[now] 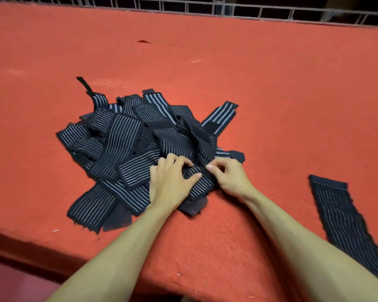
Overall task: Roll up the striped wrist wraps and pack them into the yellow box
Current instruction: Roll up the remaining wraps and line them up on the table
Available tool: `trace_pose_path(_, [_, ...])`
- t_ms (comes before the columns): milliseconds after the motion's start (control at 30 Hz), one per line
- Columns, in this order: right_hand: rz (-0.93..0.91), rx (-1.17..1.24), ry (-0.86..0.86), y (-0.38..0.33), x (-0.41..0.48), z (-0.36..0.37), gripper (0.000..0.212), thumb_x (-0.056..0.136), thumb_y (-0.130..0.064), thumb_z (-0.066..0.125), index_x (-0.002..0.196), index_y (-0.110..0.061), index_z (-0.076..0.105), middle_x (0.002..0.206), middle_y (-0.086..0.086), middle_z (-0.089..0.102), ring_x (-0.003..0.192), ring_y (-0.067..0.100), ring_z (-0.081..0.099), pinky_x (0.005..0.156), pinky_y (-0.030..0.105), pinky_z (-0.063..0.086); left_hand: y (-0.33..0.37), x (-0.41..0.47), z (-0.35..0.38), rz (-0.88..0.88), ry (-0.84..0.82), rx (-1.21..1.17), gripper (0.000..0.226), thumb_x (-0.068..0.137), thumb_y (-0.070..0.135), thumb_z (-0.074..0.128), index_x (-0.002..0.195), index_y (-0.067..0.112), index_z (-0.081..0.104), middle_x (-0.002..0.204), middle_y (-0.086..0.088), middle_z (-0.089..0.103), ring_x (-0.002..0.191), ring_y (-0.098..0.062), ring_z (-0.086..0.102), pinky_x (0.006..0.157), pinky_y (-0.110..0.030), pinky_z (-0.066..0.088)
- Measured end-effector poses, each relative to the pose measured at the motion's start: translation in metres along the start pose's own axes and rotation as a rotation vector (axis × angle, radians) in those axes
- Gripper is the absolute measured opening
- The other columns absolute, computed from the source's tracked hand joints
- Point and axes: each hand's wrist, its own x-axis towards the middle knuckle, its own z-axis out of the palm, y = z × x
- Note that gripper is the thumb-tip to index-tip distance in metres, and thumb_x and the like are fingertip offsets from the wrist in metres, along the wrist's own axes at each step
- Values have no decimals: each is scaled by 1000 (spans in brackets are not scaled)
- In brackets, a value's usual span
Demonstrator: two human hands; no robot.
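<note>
A heap of several black wrist wraps with thin white stripes (122, 140) lies in the middle of the red felt table (205, 73). Both hands work at the heap's near right edge. My left hand (170, 182) lies over a wrap (200, 184) there, its fingers curled onto the cloth and its thumb pressing on it. My right hand (227, 175) pinches the same wrap's edge between thumb and forefinger. One more striped wrap (340, 214) lies flat and alone at the right. No yellow box is in view.
The table's front edge (42, 249) runs along the lower left, with reddish floor below it. A metal grid fence (227, 7) lines the far side of the table.
</note>
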Motion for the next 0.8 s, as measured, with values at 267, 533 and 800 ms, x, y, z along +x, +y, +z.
trace_pose_path(267, [95,211,53,3,4,-3,30,90,-13,65,64,-29,62,66,-13,62,63,1,52,67,25,42,0,1,1,14,9,-11,33,82,61,61,107,40,56,107,14,48,104,-12,41,89,-30,23])
trace_pose_path(533, [193,396,190,3,5,0,32,90,-8,65,62,-24,65,65,-8,62,63,5,51,63,24,41,2,2,1,23,8,-12,35,83,56,63,111,37,56,108,13,47,105,-13,43,90,-29,26])
trace_pose_path(800, [269,941,232,8,0,-8,17,89,-13,62,74,-10,56,72,9,54,61,15,46,56,27,35,0,0,4,50,67,2,45,84,52,63,122,32,51,113,10,49,106,-13,45,92,-31,27])
